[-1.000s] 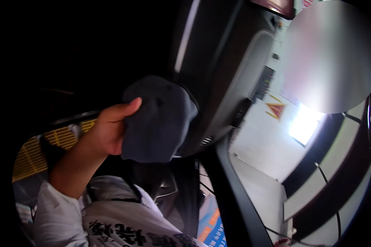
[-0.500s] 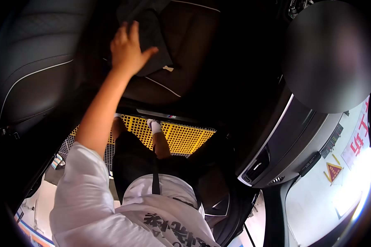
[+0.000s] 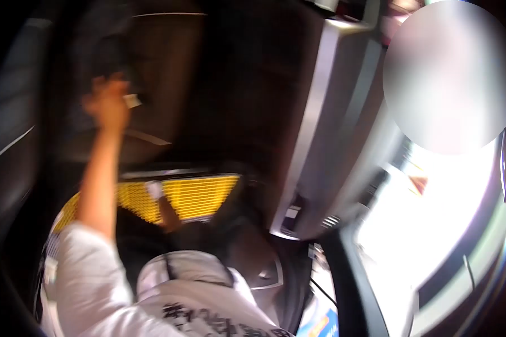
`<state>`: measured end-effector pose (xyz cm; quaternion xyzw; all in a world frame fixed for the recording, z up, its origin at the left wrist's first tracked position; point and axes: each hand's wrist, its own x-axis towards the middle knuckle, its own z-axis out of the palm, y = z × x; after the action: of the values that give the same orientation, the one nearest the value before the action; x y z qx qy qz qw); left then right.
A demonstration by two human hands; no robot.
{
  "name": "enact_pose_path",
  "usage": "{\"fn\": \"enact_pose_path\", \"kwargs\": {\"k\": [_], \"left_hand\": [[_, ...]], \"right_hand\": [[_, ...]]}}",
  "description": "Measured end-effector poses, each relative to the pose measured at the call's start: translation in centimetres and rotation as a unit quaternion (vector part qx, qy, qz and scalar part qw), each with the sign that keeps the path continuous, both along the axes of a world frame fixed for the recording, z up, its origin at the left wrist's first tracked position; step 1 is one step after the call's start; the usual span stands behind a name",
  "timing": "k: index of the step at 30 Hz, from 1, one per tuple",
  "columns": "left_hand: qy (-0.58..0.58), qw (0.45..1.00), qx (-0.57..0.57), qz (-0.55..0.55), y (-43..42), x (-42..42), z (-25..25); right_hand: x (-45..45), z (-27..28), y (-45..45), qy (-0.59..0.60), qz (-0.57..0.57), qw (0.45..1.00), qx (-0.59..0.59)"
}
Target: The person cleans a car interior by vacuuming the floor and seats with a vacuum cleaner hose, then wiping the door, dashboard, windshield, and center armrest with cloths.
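Observation:
My left hand (image 3: pixel 109 104) is stretched out over a dark leather car seat (image 3: pixel 157 84). It is blurred by motion, so I cannot make out how its fingers are set. A dark grey cloth (image 3: pixel 111 53) lies on the seat at the fingers. Its small pale tag (image 3: pixel 132 101) shows just right of the hand. Whether the fingers grip the cloth or only touch it is unclear. My right hand is out of view.
Below the seat runs the door sill (image 3: pixel 157 173), with yellow floor grating (image 3: pixel 199 196) beyond it. On the right stands the open car door (image 3: pixel 326 151). A dark seat backrest (image 3: pixel 17 112) rises at the left.
The view has swung, so the seat and sill sit further left and the door takes up more room. My left hand appears lower, closer to the cloth's tag and the seat's front edge.

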<state>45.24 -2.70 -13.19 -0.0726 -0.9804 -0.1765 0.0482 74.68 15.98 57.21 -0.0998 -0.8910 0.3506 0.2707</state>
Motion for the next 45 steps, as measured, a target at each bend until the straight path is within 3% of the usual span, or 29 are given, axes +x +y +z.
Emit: {"fn": "enact_pose_path", "kwargs": {"k": [1, 2, 3, 4, 5, 6, 8, 11, 12, 15, 17, 18, 22, 25, 26, 27, 32, 34, 36, 38, 39, 40, 42, 43, 45], "left_hand": [[0.041, 0.993, 0.111, -0.005, 0.1, 0.0, -4.2], [-0.045, 0.982, 0.174, 0.059, 2.1, -0.7, 1.6], [-0.172, 0.857, 0.433, 0.221, 4.6, -0.5, 4.1], [-0.126, 0.795, 0.530, 0.267, 7.1, -0.3, 6.9], [-0.190, 0.591, 0.751, 0.226, 9.3, 0.8, 10.1], [-0.228, 0.339, 0.896, 0.171, 11.6, 2.0, 13.7], [-0.260, 0.156, 0.952, 0.037, 17.9, 4.6, 23.0], [-0.320, 0.144, 0.930, -0.104, 25.5, 8.9, 35.1], [-0.341, 0.108, 0.921, -0.155, 27.0, 10.0, 38.0], [-0.186, -0.031, 0.917, -0.353, 32.3, 10.3, 46.8], [-0.038, 0.032, 0.892, -0.448, 33.3, 8.7, 51.3], [-0.040, 0.083, 0.876, -0.474, 33.0, 9.1, 53.0], [-0.076, -0.012, 0.838, -0.540, 36.1, 8.6, 57.0], [-0.009, 0.243, 0.904, -0.351, 41.1, 5.5, 57.3], [-0.031, 0.339, 0.893, -0.294, 43.2, 3.7, 56.7], [-0.074, 0.395, 0.881, -0.250, 46.1, 2.3, 55.8], [-0.264, 0.520, 0.803, -0.124, 61.6, 8.9, 48.9], [-0.220, 0.526, 0.812, -0.125, 60.7, 12.8, 50.7], [-0.111, 0.492, 0.850, -0.152, 53.9, 13.3, 55.1], [-0.084, 0.366, 0.908, -0.184, 38.1, 7.3, 58.5], [-0.074, 0.338, 0.907, -0.240, 38.1, 6.4, 57.8], [-0.020, 0.328, 0.923, -0.202, 39.5, 7.5, 57.5], [-0.070, 0.342, 0.887, -0.301, 41.4, 8.8, 55.0], [-0.119, 0.289, 0.922, -0.227, 44.4, 10.6, 54.3], [-0.320, 0.194, 0.899, -0.230, 56.7, 20.0, 49.0]], "right_hand": [[0.4, 0.8, -0.4, -0.012, -0.012, 1.000, 0.001], [0.7, 1.6, -1.1, -0.021, -0.023, 1.000, 0.003], [1.1, 2.0, -1.7, -0.030, -0.039, 0.999, 0.000], [1.3, 2.3, -2.3, -0.033, -0.046, 0.998, 0.002], [1.6, 2.5, -2.9, -0.036, -0.051, 0.998, 0.001], [1.9, 2.6, -3.7, -0.041, -0.059, 0.997, 0.005], [1.9, 2.4, -4.0, -0.045, -0.073, 0.996, 0.006], [1.5, 1.9, -4.4, -0.052, -0.106, 0.993, 0.001], [1.4, 1.5, -4.5, -0.062, -0.113, 0.992, 0.011], [1.0, 1.9, -3.5, -0.152, -0.015, 0.976, 0.153], [1.8, 2.3, -3.6, -0.130, -0.018, 0.984, 0.120], [2.5, 2.5, -3.9, -0.120, -0.021, 0.987, 0.102], [5.0, 4.0, -5.1, -0.080, -0.106, 0.991, -0.033], [4.5, 4.3, -5.7, -0.082, -0.114, 0.987, -0.080], [4.3, 3.9, -5.7, -0.081, -0.112, 0.988, -0.068], [4.2, 3.7, -5.5, -0.082, -0.106, 0.989, -0.055], [3.6, 2.8, -4.4, -0.088, -0.063, 0.994, 0.013], [3.3, 2.5, -3.9, -0.085, -0.050, 0.995, 0.032], [3.2, 2.4, -3.7, -0.085, -0.041, 0.995, 0.046], [3.0, 2.4, -3.9, -0.087, -0.043, 0.993, 0.059], [2.8, 2.5, -3.9, -0.092, -0.046, 0.992, 0.069], [2.2, 2.1, -3.8, -0.088, -0.040, 0.993, 0.064], [2.5, 2.2, -3.6, -0.115, -0.027, 0.987, 0.107], [3.5, 2.8, -3.9, -0.149, -0.038, 0.980, 0.128], [7.3, 3.9, -4.4, -0.083, -0.058, 0.991, 0.083]]}}
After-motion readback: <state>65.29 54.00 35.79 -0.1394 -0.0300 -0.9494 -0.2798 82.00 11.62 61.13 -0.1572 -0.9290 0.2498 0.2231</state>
